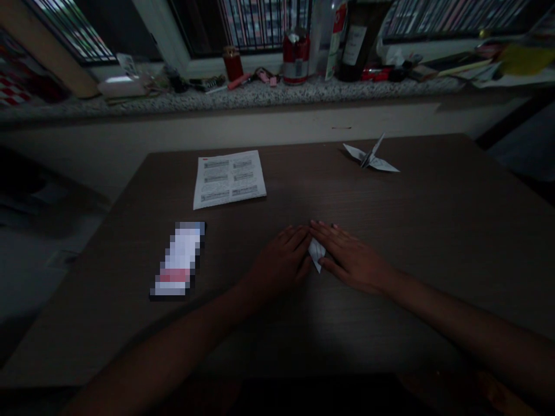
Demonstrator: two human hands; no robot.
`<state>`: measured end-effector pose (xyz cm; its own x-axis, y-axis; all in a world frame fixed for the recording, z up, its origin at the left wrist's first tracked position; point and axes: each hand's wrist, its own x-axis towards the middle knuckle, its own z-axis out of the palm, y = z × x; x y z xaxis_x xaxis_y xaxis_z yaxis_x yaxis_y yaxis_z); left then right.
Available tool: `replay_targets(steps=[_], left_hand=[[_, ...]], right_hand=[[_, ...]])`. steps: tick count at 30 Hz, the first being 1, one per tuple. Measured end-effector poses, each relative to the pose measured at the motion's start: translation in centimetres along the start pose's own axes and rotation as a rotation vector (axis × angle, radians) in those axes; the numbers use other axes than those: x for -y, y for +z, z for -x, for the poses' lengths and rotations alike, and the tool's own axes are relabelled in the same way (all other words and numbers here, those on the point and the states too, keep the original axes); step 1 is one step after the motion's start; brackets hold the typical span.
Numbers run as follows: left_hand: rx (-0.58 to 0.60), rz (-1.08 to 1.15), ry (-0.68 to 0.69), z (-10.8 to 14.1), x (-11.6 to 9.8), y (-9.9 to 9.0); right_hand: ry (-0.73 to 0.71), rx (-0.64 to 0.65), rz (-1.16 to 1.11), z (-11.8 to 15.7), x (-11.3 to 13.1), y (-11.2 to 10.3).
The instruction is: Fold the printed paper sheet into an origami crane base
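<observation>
A small folded piece of white paper [317, 249] with printed lines lies on the table between my hands, its pointed end toward me. From the left, my left hand [284, 257] holds the paper's edge with bent fingers, the thumb close to its lower left side. My right hand [353, 257] rests nearly flat over the right edge, fingers stretched out and thumb near the tip. The fingertips of both hands meet at the far end and hide that part of the paper.
A folded paper crane [369, 158] stands at the back right of the brown table [433, 219]. A printed sheet [229, 179] lies at the back left, with a lit phone [178, 260] nearer me. Along the granite windowsill [243, 99] are a red can [296, 56], bottles and small items.
</observation>
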<state>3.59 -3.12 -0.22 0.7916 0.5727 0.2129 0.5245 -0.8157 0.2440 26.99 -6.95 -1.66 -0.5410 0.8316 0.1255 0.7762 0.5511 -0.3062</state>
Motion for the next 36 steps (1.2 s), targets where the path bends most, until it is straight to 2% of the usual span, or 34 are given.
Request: replay_targets(steps=[13, 22, 27, 36], left_hand=[[0.037, 0.042, -0.009, 0.0, 0.0, -0.6], [0.095, -0.005, 0.049, 0.5, 0.6, -0.7], [0.094, -0.009, 0.048, 0.4, 0.6, -0.8], [0.064, -0.006, 0.046, 0.5, 0.9, -0.7]], right_hand=[[0.051, -0.022, -0.002, -0.2, 0.5, 0.2], [0.059, -0.03, 0.05, 0.3, 0.0, 0.3], [0.112, -0.037, 0.078, 1.2, -0.8, 0.1], [0.115, -0.054, 0.046, 1.2, -0.9, 0.1]])
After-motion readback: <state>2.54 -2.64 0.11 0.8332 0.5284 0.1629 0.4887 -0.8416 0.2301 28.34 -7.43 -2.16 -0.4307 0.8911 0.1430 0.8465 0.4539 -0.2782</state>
